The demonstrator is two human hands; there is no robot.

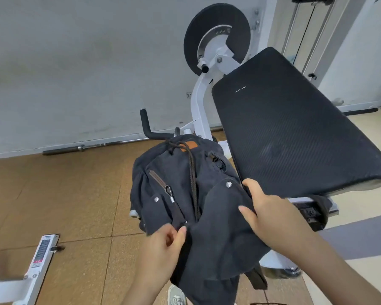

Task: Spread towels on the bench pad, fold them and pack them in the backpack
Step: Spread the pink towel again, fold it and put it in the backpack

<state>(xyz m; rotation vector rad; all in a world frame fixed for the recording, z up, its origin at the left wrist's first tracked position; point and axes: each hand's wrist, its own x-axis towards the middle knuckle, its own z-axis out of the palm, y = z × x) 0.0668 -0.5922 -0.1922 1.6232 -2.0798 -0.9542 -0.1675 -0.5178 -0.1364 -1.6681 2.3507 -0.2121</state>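
**Backpack held in both hands beside the bench pad**

The dark backpack [185,183] is held just left of the bench pad's near end, front facing up and drawstring cord [191,170] loose down the middle. Whether anything supports it from below cannot be told. Its lower fabric edge is pinched by the left hand [163,243]. Its flap is gripped by the right hand [266,210], fingers curled over the edge. The black ribbed bench pad [295,128] is tilted and carried on a white frame [198,102] with a black disc [216,38] behind. Brown floor tiles [53,194] are seen below, with a barbell [81,148] laid along the scuffed grey wall [75,62].
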